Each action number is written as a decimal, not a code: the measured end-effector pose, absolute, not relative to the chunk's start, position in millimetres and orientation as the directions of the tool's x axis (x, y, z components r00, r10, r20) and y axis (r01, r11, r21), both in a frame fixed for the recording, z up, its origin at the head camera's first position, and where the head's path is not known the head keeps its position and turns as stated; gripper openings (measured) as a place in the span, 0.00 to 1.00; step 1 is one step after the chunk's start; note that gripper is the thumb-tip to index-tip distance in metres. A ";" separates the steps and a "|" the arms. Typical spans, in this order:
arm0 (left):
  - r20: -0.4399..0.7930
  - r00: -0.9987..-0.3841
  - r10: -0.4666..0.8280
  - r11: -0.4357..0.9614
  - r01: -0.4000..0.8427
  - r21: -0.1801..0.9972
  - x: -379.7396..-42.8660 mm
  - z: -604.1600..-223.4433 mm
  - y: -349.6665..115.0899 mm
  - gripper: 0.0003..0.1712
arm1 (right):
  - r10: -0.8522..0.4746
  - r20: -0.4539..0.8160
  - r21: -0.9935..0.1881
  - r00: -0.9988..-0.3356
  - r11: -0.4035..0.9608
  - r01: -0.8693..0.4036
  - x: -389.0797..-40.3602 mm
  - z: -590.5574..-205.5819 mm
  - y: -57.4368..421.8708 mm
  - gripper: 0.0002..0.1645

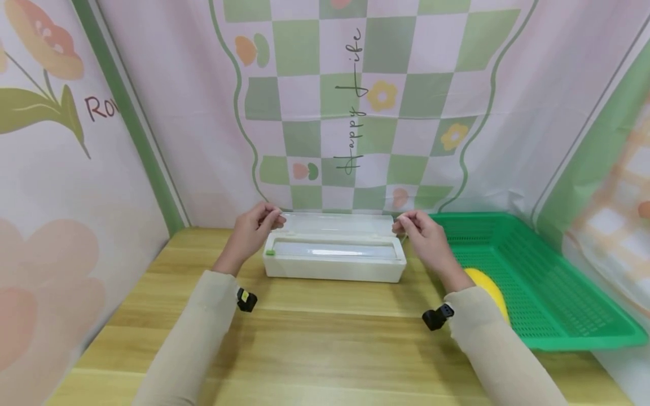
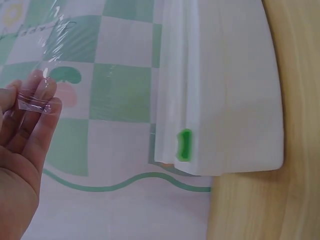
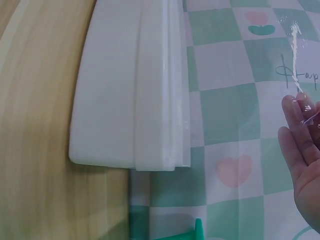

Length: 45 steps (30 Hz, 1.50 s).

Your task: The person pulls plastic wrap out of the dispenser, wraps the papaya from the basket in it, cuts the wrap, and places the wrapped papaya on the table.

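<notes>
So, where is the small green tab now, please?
In the head view, the small green tab sits at the left end of the long white box, below the left hand.

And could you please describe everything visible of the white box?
The white box is long and low and looks like plastic. It rests on the wooden table, left of the green basket, running left to right. Its top opening shows pale, glossy contents; a clear panel, apparently its raised lid, shows at its back. A green piece sits at its left end. Neither left hand nor right hand touches its white body.
</notes>
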<state>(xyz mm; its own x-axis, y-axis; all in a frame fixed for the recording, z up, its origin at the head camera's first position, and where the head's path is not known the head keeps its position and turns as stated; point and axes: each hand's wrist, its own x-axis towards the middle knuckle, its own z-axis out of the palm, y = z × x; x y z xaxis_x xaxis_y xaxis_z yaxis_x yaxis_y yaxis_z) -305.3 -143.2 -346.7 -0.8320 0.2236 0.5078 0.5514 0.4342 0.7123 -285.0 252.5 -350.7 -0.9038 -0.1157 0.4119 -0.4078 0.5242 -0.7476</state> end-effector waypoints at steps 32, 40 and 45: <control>0.633 -0.735 0.244 0.482 0.658 0.579 -286.5 -290.4 -144.9 0.13 | -0.115 0.537 -0.679 -0.836 0.529 -0.509 -269.7 -293.3 249.9 0.18; 0.664 -0.703 0.255 0.458 0.692 0.558 -284.4 -280.1 -146.4 0.13 | -0.120 0.545 -0.680 -0.830 0.515 -0.522 -265.9 -282.8 249.4 0.18; 0.680 -0.681 0.271 0.439 0.716 0.542 -283.9 -274.5 -146.2 0.13 | -0.109 0.546 -0.693 -0.831 0.499 -0.521 -263.1 -275.7 249.5 0.18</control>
